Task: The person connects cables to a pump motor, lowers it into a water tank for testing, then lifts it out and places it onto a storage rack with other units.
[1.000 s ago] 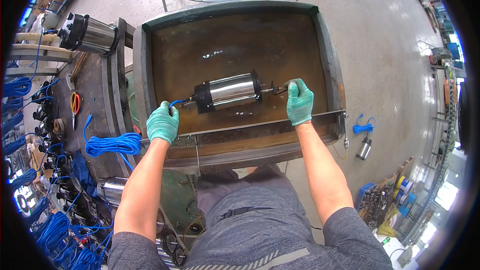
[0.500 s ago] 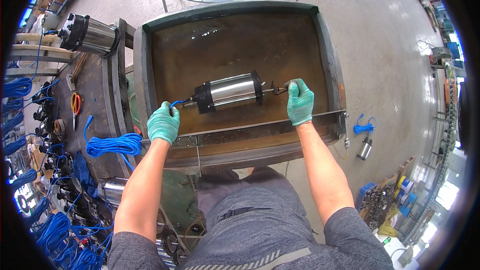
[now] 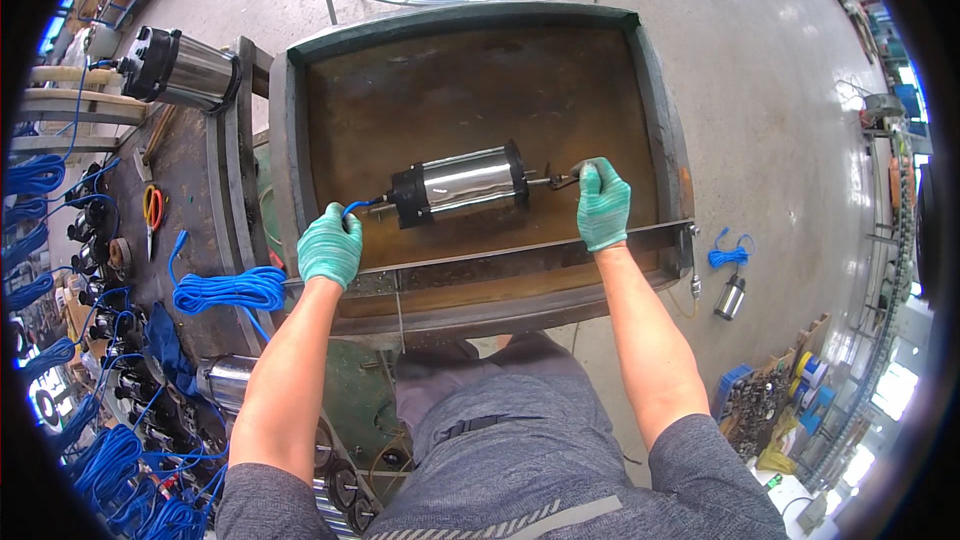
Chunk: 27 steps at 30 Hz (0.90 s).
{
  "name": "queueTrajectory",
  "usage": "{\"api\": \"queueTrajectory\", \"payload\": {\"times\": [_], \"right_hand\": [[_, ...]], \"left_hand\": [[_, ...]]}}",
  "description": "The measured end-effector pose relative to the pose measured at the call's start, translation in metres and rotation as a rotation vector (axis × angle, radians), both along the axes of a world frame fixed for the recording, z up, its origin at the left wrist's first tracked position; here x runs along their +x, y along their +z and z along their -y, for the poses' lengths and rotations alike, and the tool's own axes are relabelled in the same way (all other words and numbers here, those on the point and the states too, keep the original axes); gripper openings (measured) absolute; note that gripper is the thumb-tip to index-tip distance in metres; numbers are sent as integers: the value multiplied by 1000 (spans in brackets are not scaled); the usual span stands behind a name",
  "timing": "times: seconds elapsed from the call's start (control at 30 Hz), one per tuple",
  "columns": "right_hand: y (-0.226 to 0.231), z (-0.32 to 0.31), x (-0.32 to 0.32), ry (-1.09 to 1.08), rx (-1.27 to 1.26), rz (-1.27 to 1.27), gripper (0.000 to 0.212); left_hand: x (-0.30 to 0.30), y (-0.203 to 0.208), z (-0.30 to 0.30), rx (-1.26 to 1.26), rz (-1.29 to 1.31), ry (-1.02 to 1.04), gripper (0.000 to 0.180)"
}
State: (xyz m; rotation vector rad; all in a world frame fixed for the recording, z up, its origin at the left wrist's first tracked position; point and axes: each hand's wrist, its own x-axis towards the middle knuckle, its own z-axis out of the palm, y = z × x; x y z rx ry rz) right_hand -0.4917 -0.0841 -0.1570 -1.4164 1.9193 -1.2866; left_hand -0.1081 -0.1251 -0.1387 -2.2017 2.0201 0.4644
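A steel cylinder (image 3: 470,183) is sitting near the middle of the tank (image 3: 290,140). At one end, the left hand (image 3: 330,246) is clamping its grip on a blue cable (image 3: 358,206); the right hand (image 3: 604,204) is pinching a dark fitting (image 3: 563,182) opposite. The cylinder is likely weighing heavily and feeling slippery (wet metal, probably), its black end cap (image 3: 409,196) offering firmer hold. A metal bar (image 3: 500,262) is crossing the tank's front; open room is stretching toward its back.

The green-gloved left hand (image 3: 331,245) grips a blue cable (image 3: 355,207) at one end of a steel cylinder (image 3: 468,183), the green-gloved right hand (image 3: 603,205) a dark line (image 3: 563,182) at the other. The cylinder is within the rim of a tank (image 3: 657,115) of brown water (image 3: 450,80). Scissors (image 3: 152,208) lie on the bench (image 3: 183,202).
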Motion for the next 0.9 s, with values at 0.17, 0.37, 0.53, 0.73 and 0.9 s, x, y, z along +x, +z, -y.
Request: {"api": "queueTrajectory", "payload": {"times": [0.17,0.37,0.53,0.73,0.9], "right_hand": [[0,0,-1,3,46,-7,27],[-3,0,-1,-5,-12,-9,28],[-3,1,-1,-1,-4,-20,28],[-2,0,1,-8,-11,-17,29],[-1,0,1,-7,7,-1,29]], "left_hand": [[-1,4,0,19,-2,11,23],[-5,12,2,51,-2,8,24],[-2,7,1,45,-9,0,24],[-1,7,2,69,-24,7,25],[0,11,3,101,-48,13,27]]}}
